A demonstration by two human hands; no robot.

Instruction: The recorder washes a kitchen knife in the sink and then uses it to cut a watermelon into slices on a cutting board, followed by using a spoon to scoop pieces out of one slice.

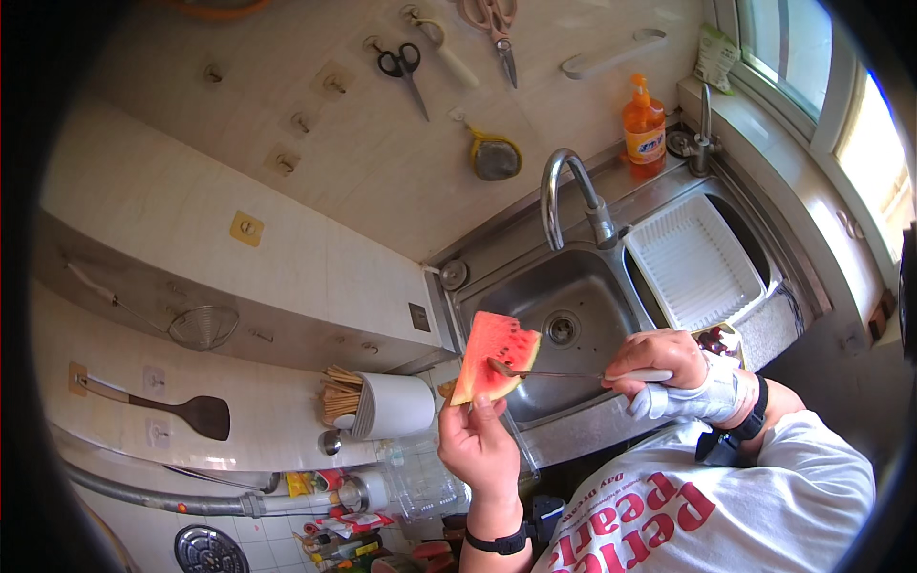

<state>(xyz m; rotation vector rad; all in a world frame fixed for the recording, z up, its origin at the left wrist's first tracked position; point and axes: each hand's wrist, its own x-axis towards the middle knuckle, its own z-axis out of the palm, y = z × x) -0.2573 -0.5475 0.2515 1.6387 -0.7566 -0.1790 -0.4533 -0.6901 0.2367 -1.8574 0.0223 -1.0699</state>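
A wedge of watermelon [487,351] with red flesh, dark seeds and a thin green rind is held up near the left edge of the steel sink basin [594,286]. My left hand [481,437] pinches its lower end between thumb and fingers. In my right hand [663,365] is a long-handled metal spoon [559,374] with a pale grip. The spoon's bowl touches the cut face of the flesh among the seeds. A grey-white wrap covers my right wrist and part of the palm.
A curved faucet [555,193] rises behind the basin. A white dish rack [695,261] sits over the second basin, beside an orange soap bottle [645,136]. Leftward stand a white chopstick holder [394,405] and a clear plastic container [423,476]. Scissors [405,75] hang on the wall.
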